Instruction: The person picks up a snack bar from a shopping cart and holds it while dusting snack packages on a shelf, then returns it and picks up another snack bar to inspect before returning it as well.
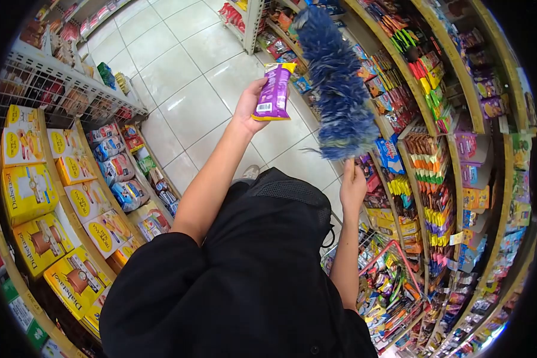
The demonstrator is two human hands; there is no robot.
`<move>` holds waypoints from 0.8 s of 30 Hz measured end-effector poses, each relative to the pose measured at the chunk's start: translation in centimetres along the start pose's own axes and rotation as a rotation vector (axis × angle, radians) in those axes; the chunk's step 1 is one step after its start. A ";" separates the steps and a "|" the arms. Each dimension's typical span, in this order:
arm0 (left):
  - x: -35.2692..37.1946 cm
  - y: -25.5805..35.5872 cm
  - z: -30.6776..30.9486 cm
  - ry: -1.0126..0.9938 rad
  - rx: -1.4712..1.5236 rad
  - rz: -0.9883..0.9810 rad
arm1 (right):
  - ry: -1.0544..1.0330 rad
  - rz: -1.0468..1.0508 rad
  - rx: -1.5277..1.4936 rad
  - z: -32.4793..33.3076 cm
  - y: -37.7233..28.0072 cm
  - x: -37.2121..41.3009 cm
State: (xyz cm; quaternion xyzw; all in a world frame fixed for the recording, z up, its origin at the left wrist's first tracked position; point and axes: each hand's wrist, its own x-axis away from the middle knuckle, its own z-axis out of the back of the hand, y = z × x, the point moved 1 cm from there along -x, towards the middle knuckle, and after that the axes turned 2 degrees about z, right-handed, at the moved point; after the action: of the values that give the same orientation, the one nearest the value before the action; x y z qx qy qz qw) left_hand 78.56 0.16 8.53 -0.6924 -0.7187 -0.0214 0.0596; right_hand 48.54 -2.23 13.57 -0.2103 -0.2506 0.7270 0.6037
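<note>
Two hands are raised in a shop aisle. Left hand [249,102] fingers pinch a packet [274,92] over the floor [188,83]; right hand [352,186] fingers clasp a duster [338,89], upright beside the shelves [454,156].

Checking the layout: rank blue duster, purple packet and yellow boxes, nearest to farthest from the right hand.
1. Blue duster, held in the right hand.
2. Purple packet, in the left hand.
3. Yellow boxes, far-left shelf.

Pkt [273,92] L of duster [335,89]; shelves [456,179] R.
</note>
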 end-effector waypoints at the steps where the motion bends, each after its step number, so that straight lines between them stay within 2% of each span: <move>1: 0.3 -0.3 -0.3 0.065 -0.001 -0.017 | -0.026 -0.002 -0.051 0.3 -0.4 0.3; 4: 0.6 -2.3 -2.6 0.292 0.027 -0.026 | -0.085 0.009 -0.238 -0.1 -1.3 1.4; 6: 0.4 -1.6 1.7 0.079 -0.112 0.206 | -0.110 0.079 -0.180 -0.1 -3.2 2.0; 7: 0.6 -1.7 1.5 -0.031 -0.181 0.322 | -0.120 0.116 -0.152 -0.3 -4.1 2.0; 8: 0.4 -3.1 2.0 0.354 -0.437 0.172 | -0.053 0.231 -0.078 -0.7 -4.4 1.7; 11: 2.1 -3.7 1.5 0.438 -0.309 0.126 | -0.074 0.159 0.116 -1.2 -4.6 0.8; 12: 2.8 -3.5 0.9 0.362 -0.104 0.224 | -0.072 0.135 0.145 -1.2 -4.7 0.5; 15: 3.3 -3.0 1.3 0.183 -0.040 0.384 | 0.000 0.151 0.117 -1.0 -4.1 0.4; 16: 3.3 -2.7 2.2 0.068 -0.048 0.423 | -0.038 0.130 0.091 -0.9 -3.8 0.6; 18: 2.8 -1.8 4.8 -0.072 -0.208 0.365 | -0.101 0.080 0.041 -0.6 -3.2 1.3; 19: 2.3 -2.3 2.8 -0.151 -0.288 0.344 | -0.133 0.070 0.039 -0.6 -2.8 1.7; 20: 2.1 -3.7 1.3 0.152 -0.478 0.200 | -0.158 0.056 0.037 -0.8 -2.5 2.3; 23: 0.6 -6.2 -0.2 0.128 -0.159 0.315 | -0.143 0.018 0.035 -0.6 -2.3 3.0; 24: 0.5 -7.6 -0.6 0.191 -0.144 0.357 | -0.125 0.004 0.034 -0.3 -2.0 3.1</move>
State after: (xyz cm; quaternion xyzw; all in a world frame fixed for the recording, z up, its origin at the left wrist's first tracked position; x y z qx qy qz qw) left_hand 70.97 0.28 9.55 -0.8060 -0.5724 -0.1272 0.0806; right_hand 49.68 1.12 14.56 -0.1548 -0.2748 0.7440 0.5890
